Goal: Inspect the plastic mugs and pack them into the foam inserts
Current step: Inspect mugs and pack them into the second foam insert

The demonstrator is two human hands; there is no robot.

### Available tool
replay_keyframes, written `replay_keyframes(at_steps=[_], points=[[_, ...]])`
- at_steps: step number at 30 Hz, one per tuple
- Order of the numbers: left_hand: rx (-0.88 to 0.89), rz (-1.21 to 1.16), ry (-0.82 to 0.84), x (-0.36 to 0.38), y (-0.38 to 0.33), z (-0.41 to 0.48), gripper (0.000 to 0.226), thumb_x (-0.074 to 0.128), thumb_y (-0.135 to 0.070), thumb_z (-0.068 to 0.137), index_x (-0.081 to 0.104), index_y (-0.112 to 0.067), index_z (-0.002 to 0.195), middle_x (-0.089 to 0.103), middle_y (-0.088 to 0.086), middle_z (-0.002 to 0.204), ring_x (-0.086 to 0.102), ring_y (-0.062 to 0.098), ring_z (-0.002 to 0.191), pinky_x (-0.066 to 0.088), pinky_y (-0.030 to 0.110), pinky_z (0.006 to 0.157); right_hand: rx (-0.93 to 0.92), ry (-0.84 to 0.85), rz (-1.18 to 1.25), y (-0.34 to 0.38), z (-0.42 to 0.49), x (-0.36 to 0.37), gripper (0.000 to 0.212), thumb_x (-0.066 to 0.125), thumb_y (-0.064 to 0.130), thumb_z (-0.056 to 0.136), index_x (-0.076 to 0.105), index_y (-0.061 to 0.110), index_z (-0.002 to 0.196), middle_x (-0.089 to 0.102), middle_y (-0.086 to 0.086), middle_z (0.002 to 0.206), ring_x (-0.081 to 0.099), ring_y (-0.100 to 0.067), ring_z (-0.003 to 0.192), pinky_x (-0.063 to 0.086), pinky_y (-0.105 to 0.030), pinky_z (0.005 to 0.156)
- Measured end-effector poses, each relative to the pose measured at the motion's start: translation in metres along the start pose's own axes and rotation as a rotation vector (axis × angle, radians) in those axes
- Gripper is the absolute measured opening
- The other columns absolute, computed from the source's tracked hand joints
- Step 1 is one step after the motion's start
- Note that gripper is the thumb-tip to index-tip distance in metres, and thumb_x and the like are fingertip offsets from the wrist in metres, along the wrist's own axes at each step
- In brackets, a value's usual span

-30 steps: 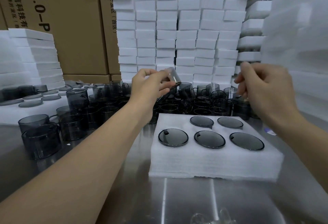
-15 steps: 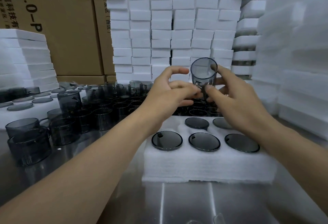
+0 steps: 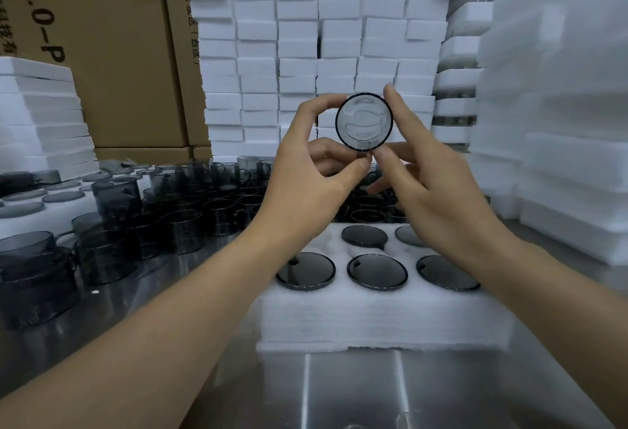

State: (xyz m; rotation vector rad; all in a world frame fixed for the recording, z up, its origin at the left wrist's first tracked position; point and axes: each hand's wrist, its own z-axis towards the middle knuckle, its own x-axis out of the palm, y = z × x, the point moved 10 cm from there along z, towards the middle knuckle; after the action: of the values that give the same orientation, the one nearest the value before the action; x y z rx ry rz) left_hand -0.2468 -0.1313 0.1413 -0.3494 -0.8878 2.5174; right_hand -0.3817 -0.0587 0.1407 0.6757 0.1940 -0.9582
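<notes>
Facing the camera end-on now, not sideways as before, the plastic mug (image 3: 364, 121) sits pinched between left hand (image 3: 306, 187) and right hand (image 3: 435, 190): inspection, not yet packing.

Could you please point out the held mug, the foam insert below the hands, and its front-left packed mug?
Held mug (image 3: 364, 121): head view, round end facing the camera.
Foam insert (image 3: 373, 320): head view, bare front wall.
Front-left packed mug (image 3: 305, 271): head view, dark round top.

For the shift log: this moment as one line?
step: inspect | left hand, right hand: hold mug up, end toward camera | foam insert: five packed mugs | loose mugs: behind it
</notes>
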Motion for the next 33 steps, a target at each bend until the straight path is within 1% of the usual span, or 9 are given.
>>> replay_keyframes(at_steps=[4, 7, 10, 12, 14, 18, 23, 29, 33], points=[[-0.018, 0.011, 0.02, 0.002, 0.001, -0.001, 0.07, 0.082, -0.009, 0.094, 0.05, -0.039, 0.149, 0.084, 0.001, 0.092, 0.081, 0.015, 0.094, 0.064, 0.031, 0.091, -0.018, 0.028, -0.03, 0.005, -0.002, 0.003, 0.066, 0.052, 0.04, 0.11, 0.017, 0.069, 0.157, 0.074, 0.031, 0.112, 0.076, -0.021, 0.081, 0.06, -0.052, 0.084], [-0.035, 0.041, -0.019, -0.004, 0.001, 0.0, 0.067, 0.083, -0.016, 0.094, 0.052, -0.039, 0.149, 0.084, -0.002, 0.09, 0.08, 0.01, 0.094, 0.064, 0.029, 0.085, -0.019, 0.053, -0.033, 0.004, -0.003, 0.007, 0.07, 0.053, 0.036, 0.108, 0.015, 0.068, 0.158, 0.072, 0.033, 0.114, 0.077, -0.023, 0.08, 0.061, -0.053, 0.075], [-0.064, 0.013, -0.079, -0.011, 0.004, 0.001, 0.062, 0.086, -0.021, 0.092, 0.055, -0.041, 0.142, 0.083, -0.001, 0.086, 0.08, 0.01, 0.091, 0.064, 0.029, 0.078, -0.018, 0.066, -0.048, 0.002, -0.004, 0.009, 0.076, 0.061, 0.033, 0.102, 0.021, 0.057, 0.162, 0.071, 0.031, 0.116, 0.075, -0.011, 0.077, 0.057, -0.037, 0.063], [-0.072, 0.02, -0.105, -0.013, 0.005, 0.001, 0.062, 0.088, -0.024, 0.09, 0.058, -0.04, 0.142, 0.082, -0.001, 0.083, 0.08, 0.01, 0.09, 0.061, 0.029, 0.081, -0.015, 0.066, -0.07, 0.003, -0.004, 0.01, 0.076, 0.067, 0.044, 0.1, 0.027, 0.05, 0.163, 0.07, 0.031, 0.12, 0.075, -0.002, 0.084, 0.057, -0.033, 0.067], [-0.078, 0.021, -0.122, -0.014, 0.007, 0.001, 0.062, 0.089, -0.025, 0.089, 0.06, -0.038, 0.142, 0.081, 0.001, 0.08, 0.08, 0.009, 0.089, 0.057, 0.025, 0.084, -0.007, 0.057, -0.091, 0.003, -0.003, 0.009, 0.074, 0.068, 0.053, 0.096, 0.033, 0.048, 0.162, 0.069, 0.032, 0.123, 0.075, 0.003, 0.089, 0.061, -0.037, 0.076], [-0.116, 0.039, -0.12, -0.014, 0.01, -0.001, 0.061, 0.089, -0.029, 0.088, 0.06, -0.034, 0.142, 0.081, -0.002, 0.078, 0.078, 0.004, 0.081, 0.053, 0.011, 0.07, 0.01, 0.056, -0.123, 0.002, -0.002, 0.009, 0.077, 0.069, 0.062, 0.089, 0.04, 0.047, 0.158, 0.07, 0.032, 0.118, 0.074, 0.003, 0.087, 0.062, -0.042, 0.082], [-0.171, 0.064, -0.052, -0.005, 0.013, 0.0, 0.06, 0.082, -0.03, 0.095, 0.055, -0.032, 0.148, 0.082, -0.005, 0.082, 0.076, -0.003, 0.089, 0.052, 0.022, 0.078, 0.037, -0.02, -0.14, -0.003, -0.001, 0.0, 0.065, 0.068, 0.052, 0.092, 0.05, 0.041, 0.153, 0.072, 0.032, 0.104, 0.074, 0.002, 0.083, 0.062, -0.043, 0.082], [-0.198, 0.046, -0.041, -0.002, 0.013, 0.0, 0.056, 0.073, -0.024, 0.101, 0.053, -0.037, 0.152, 0.083, 0.001, 0.086, 0.078, 0.012, 0.095, 0.052, 0.024, 0.081, 0.024, -0.032, -0.161, -0.005, -0.001, 0.0, 0.059, 0.073, 0.045, 0.095, 0.052, 0.044, 0.15, 0.072, 0.031, 0.099, 0.073, 0.002, 0.082, 0.062, -0.042, 0.081], [-0.191, 0.032, -0.01, -0.001, 0.013, -0.001, 0.059, 0.073, -0.02, 0.102, 0.051, -0.037, 0.153, 0.083, -0.001, 0.087, 0.079, 0.007, 0.094, 0.053, 0.012, 0.071, 0.034, -0.066, -0.157, -0.008, -0.001, -0.003, 0.058, 0.074, 0.042, 0.095, 0.052, 0.042, 0.149, 0.067, 0.036, 0.104, 0.072, 0.004, 0.083, 0.062, -0.041, 0.081]])
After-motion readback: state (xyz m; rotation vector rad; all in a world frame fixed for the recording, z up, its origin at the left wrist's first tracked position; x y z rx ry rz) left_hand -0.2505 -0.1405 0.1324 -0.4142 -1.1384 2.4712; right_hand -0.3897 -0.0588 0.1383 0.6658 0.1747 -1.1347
